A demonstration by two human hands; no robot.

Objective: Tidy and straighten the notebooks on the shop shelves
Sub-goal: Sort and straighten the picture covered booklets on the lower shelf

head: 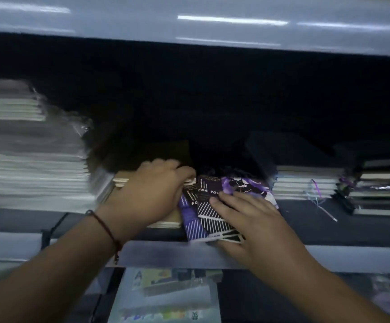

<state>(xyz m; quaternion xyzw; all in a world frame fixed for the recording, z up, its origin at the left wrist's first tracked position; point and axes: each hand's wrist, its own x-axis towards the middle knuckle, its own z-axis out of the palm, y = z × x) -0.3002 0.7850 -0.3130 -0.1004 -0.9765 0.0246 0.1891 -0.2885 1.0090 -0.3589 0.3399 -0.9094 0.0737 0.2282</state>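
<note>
So your left hand (156, 190) has its fingers curled onto the notebooks (209, 206) from 9 o'clock, right hand (247, 220) lies flat and wide on top, on the shelf (329, 229) front edge.

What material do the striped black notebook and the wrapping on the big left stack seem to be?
Striped black notebook: probably printed card or paper cover, flat with crisp white stripes; the finish is unclear in the blur.
Wrapping on the left stack: likely thin clear plastic film, see-through, crinkled and shiny at its loose edge.
</note>
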